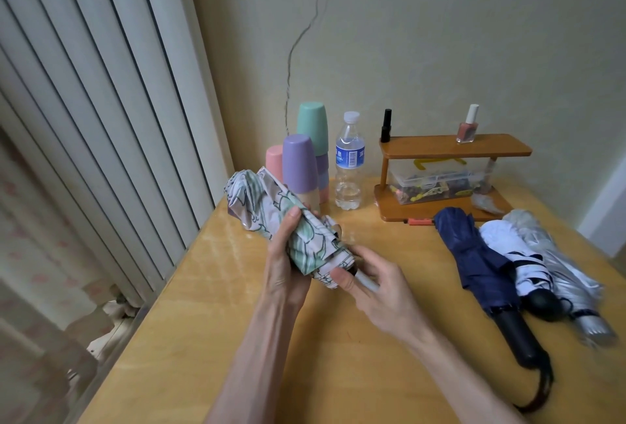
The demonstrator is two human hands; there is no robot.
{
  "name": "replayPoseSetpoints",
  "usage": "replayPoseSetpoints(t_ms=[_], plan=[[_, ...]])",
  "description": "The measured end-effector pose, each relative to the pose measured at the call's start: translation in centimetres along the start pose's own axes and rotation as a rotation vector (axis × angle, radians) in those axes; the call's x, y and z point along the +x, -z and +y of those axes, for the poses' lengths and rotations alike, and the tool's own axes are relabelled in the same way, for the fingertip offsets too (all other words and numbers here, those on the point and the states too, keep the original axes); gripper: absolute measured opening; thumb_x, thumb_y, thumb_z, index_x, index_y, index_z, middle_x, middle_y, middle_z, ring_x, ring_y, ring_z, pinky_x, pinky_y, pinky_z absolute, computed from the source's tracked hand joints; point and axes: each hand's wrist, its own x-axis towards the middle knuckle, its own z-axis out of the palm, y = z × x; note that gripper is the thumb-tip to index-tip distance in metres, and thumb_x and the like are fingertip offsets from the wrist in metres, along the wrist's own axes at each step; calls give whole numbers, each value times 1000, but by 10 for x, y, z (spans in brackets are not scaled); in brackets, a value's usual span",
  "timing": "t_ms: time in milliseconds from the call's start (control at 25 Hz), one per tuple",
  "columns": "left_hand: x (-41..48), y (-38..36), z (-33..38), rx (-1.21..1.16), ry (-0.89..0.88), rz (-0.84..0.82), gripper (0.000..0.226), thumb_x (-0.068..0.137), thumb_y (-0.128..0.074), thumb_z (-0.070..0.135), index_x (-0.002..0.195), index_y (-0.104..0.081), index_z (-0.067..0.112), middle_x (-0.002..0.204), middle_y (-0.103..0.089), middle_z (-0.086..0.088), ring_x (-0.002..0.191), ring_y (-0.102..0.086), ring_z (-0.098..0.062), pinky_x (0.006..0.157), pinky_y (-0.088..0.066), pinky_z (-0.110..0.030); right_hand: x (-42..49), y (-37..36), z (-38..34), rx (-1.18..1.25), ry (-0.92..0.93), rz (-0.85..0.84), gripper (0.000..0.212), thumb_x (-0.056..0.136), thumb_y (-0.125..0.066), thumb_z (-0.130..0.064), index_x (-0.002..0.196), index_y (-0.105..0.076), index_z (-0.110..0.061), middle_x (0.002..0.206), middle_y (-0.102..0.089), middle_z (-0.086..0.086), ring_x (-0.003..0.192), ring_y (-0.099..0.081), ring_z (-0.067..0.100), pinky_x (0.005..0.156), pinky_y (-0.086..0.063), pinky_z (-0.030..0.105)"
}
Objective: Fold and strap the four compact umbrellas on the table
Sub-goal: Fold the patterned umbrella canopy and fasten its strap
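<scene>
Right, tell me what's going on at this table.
A person holds a leaf-print umbrella above the table: the left hand grips its bunched canopy, and the right hand pinches the pale handle end. It is folded down but loose, with no strap visibly fastened. A navy umbrella, a white umbrella and a silver umbrella lie side by side at the right, collapsed, their canopies loose.

Water bottle (348,186) blue label (350,154): character "泉"; a barcode; other print unreadable
</scene>
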Motion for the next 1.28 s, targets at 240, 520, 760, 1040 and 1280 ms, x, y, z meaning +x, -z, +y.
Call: replayPoseSetpoints(t_ms=[240,520,760,1040,1280], plan=[[1,7,3,-71,8,14,16,93,-66,20,87,-79,11,83,-71,-5,74,-71,-17,72,-63,-31,-5,6,-6,121,-317,-202,28,99,-63,-54,98,-72,-27,76,-55,6,49,-33,14,45,-24,26],[13,13,-3,86,-19,78,63,80,-89,29,129,-64,-2,108,-71,-20,91,-73,-28,79,-63,-39,-1,-3,12,-246,162,39,40,94,-78,-41,130,-65,-32,110,-79,-11,98,-76,14,84,-61,34],[15,9,-17,232,-129,93,66,81,-84,11,138,-54,-6,112,-68,-21,103,-67,-36,93,-59,-50,1,2,9,-157,63,67,41,94,-75,-42,132,-68,-28,110,-77,-16,94,-71,1,79,-54,16],[11,2,-16,184,-144,15,46,81,-84,11,121,-63,6,106,-67,-19,96,-67,-33,88,-60,-44,3,3,8,-318,173,106,51,94,-74,-43,141,-62,-28,119,-76,-19,108,-72,2,93,-57,27],[14,2,-12,180,-155,78,47,80,-84,12,122,-67,0,104,-72,-17,94,-72,-29,83,-62,-39,2,1,17,-644,270,170,59,98,-62,-63,150,-51,-37,139,-66,-18,117,-67,3,91,-58,29]])
